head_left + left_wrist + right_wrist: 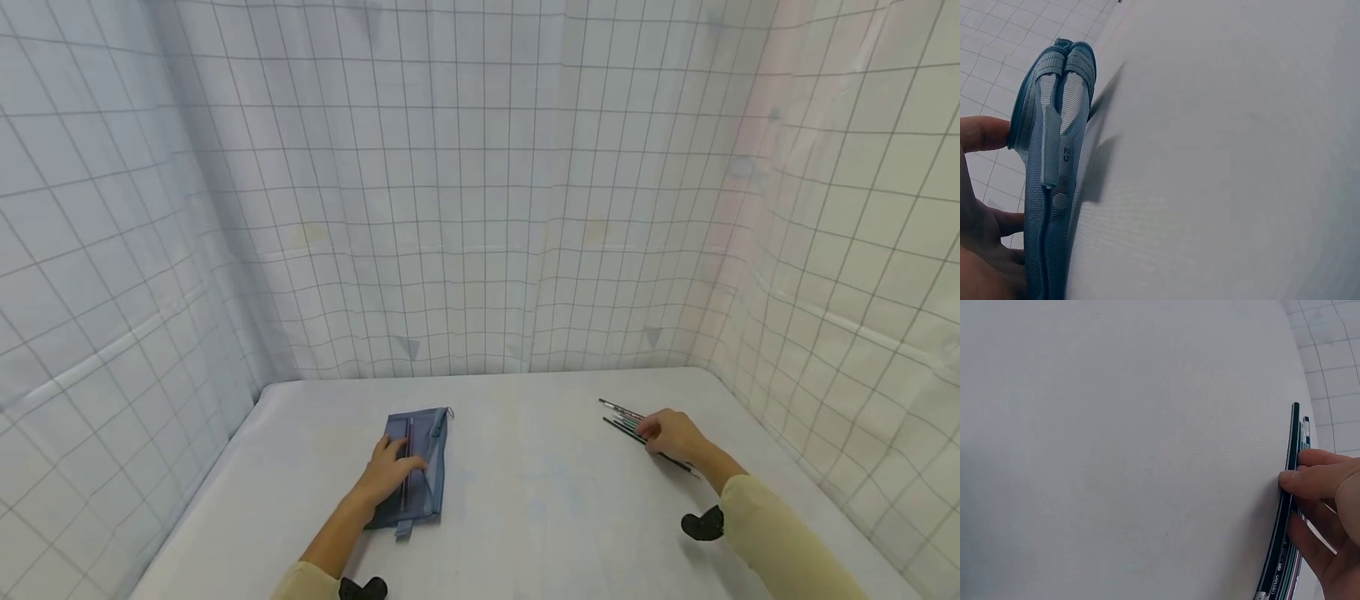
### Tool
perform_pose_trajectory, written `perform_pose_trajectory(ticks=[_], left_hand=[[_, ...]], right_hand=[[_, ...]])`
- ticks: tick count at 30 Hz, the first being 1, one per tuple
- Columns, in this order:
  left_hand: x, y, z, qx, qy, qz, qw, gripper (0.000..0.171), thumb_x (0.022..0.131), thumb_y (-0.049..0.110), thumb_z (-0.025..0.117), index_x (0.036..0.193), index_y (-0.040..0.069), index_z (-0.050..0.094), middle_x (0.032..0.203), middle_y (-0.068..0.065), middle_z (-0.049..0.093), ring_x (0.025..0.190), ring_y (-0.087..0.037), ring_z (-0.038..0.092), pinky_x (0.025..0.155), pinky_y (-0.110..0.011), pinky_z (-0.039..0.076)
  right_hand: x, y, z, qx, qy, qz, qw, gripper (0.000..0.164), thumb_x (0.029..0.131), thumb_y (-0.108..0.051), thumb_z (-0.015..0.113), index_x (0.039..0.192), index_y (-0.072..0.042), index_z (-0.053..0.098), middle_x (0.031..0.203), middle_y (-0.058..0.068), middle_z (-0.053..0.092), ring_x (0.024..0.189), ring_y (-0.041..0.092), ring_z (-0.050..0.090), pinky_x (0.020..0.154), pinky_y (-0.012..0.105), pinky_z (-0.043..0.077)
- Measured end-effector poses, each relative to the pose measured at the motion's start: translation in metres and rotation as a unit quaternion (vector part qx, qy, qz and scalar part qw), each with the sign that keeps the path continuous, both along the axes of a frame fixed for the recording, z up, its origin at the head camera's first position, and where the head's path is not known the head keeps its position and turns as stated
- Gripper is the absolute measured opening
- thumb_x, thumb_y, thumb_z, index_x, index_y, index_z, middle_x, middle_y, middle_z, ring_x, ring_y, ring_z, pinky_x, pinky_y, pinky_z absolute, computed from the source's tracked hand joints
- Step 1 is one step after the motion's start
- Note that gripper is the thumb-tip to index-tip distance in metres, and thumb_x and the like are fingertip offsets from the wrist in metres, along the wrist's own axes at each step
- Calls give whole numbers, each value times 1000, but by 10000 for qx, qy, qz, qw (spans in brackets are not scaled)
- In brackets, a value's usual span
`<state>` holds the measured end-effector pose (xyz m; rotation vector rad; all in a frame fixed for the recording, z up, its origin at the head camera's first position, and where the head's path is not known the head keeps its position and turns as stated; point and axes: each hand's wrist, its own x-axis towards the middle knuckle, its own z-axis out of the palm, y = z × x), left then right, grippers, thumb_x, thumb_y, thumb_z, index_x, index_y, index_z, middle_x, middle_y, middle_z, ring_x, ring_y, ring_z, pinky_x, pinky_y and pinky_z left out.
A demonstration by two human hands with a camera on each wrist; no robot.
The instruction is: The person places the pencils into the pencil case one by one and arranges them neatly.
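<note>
A blue zippered pencil case point(433, 492) lies on the left side of the white table. My left hand point(386, 475) rests on top of it with spread, relaxed fingers. In the left wrist view the case point(1054, 162) is seen end-on, fingertips touching its upper face, with a zip and a fabric tab along its edge. Over on the right, several slim pencils point(626, 431) lie side by side in a loose bundle. My right hand point(675, 437) pinches at their middle. The right wrist view shows the thumb on a dark pencil point(1279, 537) and the fingers behind the bundle.
The white tabletop point(525, 492) stretches between the two hands. White curtains with a grid pattern point(480, 208) enclose the table at the back and both sides. A black device point(702, 524) sits at the right wrist and another black device point(363, 589) at the left.
</note>
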<state>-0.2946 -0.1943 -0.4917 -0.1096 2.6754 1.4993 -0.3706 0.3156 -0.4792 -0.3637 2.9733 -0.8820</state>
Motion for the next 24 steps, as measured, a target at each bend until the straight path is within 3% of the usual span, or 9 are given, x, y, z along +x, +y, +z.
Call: perform_pose_trajectory(ticks=[7,15,24], left_hand=[[2,0,2,-57,7,4,10000,84,90,33,66,155,-9,34,165,-35,7,149,-59,9,113,-74,14],[1,0,0,-78,-35,38,10000,84,90,34,66,156,-8,34,165,-34,7,149,-59,9,114,-74,14],[0,0,1,-41,-55,6,10000,85,90,34,66,156,-9,33,165,-35,6,149,-59,8,114,-74,13]], right_hand=[[3,-2,2,398,223,345,9984,25,80,6,74,104,-1,79,93,2,70,86,21,62,78,44,54],[0,-3,-5,607,407,309,9968,25,79,2,75,104,-1,78,89,-1,68,80,18,60,73,41,52],[-4,-6,-2,288,313,181,9989,27,78,3,73,105,2,76,87,2,63,78,20,54,68,37,47]])
